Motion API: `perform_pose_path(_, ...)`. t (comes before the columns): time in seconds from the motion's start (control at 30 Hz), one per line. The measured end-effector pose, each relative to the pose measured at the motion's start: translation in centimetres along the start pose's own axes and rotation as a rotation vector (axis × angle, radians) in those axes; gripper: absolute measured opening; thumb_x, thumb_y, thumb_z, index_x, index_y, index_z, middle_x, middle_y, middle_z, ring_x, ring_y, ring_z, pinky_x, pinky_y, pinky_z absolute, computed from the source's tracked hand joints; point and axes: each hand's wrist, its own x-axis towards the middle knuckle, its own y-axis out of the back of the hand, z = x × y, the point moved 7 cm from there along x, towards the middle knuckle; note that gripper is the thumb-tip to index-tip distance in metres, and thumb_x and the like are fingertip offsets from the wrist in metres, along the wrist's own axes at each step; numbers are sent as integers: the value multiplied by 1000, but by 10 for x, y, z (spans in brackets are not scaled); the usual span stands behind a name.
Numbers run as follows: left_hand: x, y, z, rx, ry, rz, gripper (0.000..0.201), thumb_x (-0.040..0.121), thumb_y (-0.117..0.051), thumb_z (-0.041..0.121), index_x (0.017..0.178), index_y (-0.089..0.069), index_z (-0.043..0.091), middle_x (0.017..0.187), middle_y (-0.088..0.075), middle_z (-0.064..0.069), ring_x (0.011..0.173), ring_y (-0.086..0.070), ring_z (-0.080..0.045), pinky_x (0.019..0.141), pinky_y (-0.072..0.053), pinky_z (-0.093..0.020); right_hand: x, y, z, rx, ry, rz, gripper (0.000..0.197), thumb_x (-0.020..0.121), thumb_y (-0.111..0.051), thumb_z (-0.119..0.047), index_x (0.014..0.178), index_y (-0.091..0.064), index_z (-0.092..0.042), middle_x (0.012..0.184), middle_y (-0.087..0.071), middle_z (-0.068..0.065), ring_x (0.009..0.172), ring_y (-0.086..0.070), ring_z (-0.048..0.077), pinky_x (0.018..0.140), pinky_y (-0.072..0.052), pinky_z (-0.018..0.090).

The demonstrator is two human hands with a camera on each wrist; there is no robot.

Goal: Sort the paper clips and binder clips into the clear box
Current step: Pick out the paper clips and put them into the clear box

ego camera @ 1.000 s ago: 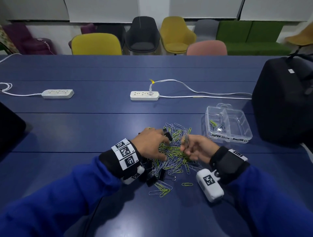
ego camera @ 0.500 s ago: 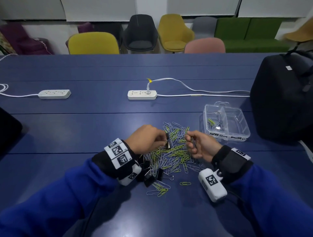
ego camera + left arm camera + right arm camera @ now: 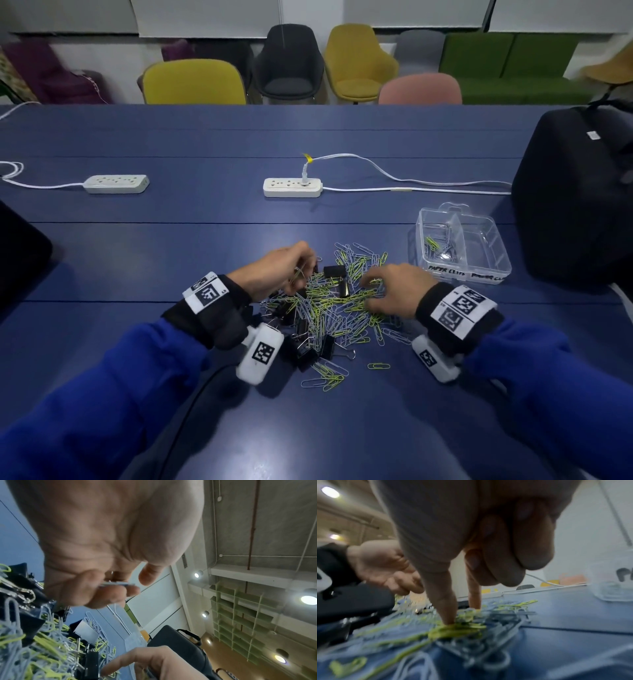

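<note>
Head view: my left hand [image 3: 281, 270] is curled round a few paper clips over the left of the clip pile [image 3: 335, 301] mid-bench, right hand [image 3: 394, 291] reaching into it, clear box [image 3: 493, 274] toward the bench's right edge. Left wrist view: fingers [image 3: 109, 595] pinch a thin clip. Right wrist view: thumb [image 3: 444, 601] and forefinger press into green clips, nothing held yet; I judge them light, slippery, tangle-prone, best pinched by the wire loop.
</note>
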Motion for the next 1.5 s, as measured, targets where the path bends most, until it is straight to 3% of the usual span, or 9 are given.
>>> perform_pose_path(0.13,-4,-4,7,313,-40,7,53,98,-35,54,64,-43,15,57,-40,-5,52,-38,-16,50,-35,-31,3,5,-12,-60,47,76,22,84,-64,-48,103,-64,-37,104,-68,-5,96,-63,18,86,-49,33)
perform_pose_path(0.3,-7,-15,10,826,-257,-53,28,103,-33,30,98,-58,18,82,-57,13,80,-55,-14,72,-45,-20,4,9,-12,-10,83,108,14,83,-60,-46,87,-64,-34,76,-59,-11,79,-59,17,74,-47,29)
perform_pose_path(0.37,-5,-18,8,847,-260,-71,22,102,-38,29,107,-57,18,75,-52,18,72,-51,-4,63,-37,-13,2,12,-10,75,88,116,10,83,-59,-40,85,-63,-31,62,-51,-12,68,-53,15,69,-44,26)
perform_pose_path(0.47,-4,-26,10,974,-326,-89,17,93,-56,38,103,-61,25,56,-45,13,53,-45,2,60,-34,-23,-2,15,-9,223,88,116,8,85,-58,-32,80,-61,-26,54,-48,-10,53,-44,6,58,-38,23)
perform_pose_path(0.73,4,-44,8,1237,-409,-57,20,83,-68,43,97,-66,29,96,-68,10,89,-59,-11,70,-37,-25,-2,-9,1,1011,-141,-122,30,93,-32,-17,64,-41,-15,56,-38,-3,38,-29,7,39,-21,17)
perform_pose_path(0.93,3,-35,8,1069,-401,-106,13,91,-59,37,95,-62,25,88,-55,13,80,-48,-6,75,-42,-27,-2,-25,-9,1744,-116,-298,16,68,-33,-23,53,-36,-17,61,-38,3,40,-22,12,41,-15,11)
perform_pose_path(1.23,-13,-3,23,209,-297,-77,10,88,-55,29,92,-51,20,82,-61,6,64,-45,-8,61,-38,-23,4,-27,-20,1997,-64,-257,22,69,-33,-24,48,-36,-16,63,-57,10,38,-37,15,39,-17,13)
perform_pose_path(1.43,-16,-1,20,49,-316,-66,21,101,-44,11,120,-50,17,77,-57,1,58,-34,-10,51,-27,-20,7,-31,-33,2039,1,-305,21,71,-30,-16,61,-47,-10,53,-48,7,32,-35,14,37,-18,10)
perform_pose_path(1.5,-12,3,15,-59,-274,-24,20,99,-41,4,110,-54,16,76,-57,1,54,-32,-8,49,-25,-18,8,-38,-33,2018,-22,-330,24,73,-29,-15,68,-52,-9,57,-50,7,33,-37,14,33,-22,10)
